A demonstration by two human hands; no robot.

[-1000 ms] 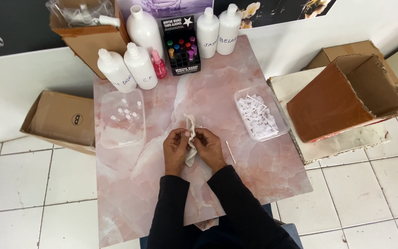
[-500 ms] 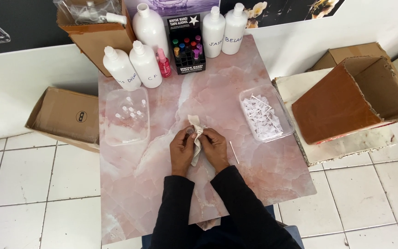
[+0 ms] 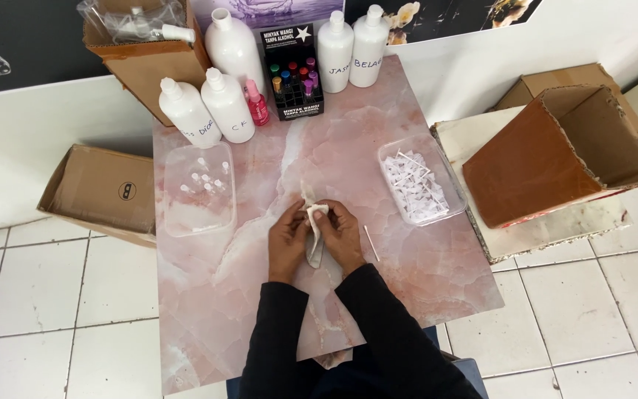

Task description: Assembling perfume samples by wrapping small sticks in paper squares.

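The landmark is the pink marble-patterned table top [image 3: 407, 295]. At its far edge, in the middle, stands a black upright display box [image 3: 290, 70] with a white label on top and rows of small coloured caps in its front; left of this box are three tall white plastic bottles [image 3: 227, 103] with hand-written marks and one small pink spray bottle [image 3: 257, 103]; right of it are two more white plastic bottles [image 3: 352, 48]. At the far left corner of the table leans an open brown cardboard box [image 3: 145, 63] with clear plastic inside. On the left side of the table lies a clear plastic tray [image 3: 197, 188] with a few small clear vials; on the right side lies a second clear plastic tray [image 3: 419, 185] full of small white pieces. Beside the table on the floor, at the left, is a flat brown cardboard carton [image 3: 101, 192] with a round black mark; at the right a large open brown cardboard box [image 3: 555, 155] lies on its side.

Near the middle of the table the left hand [image 3: 289, 240] and the right hand [image 3: 342, 236] are close together; the fingers of both are pinched on a small crumpled white wrapper [image 3: 316, 214] between them. Its long axis runs from the person toward the far edge; the upper end points away from the person. Just right of the right hand a thin white stick [image 3: 371, 244] lies on the table.
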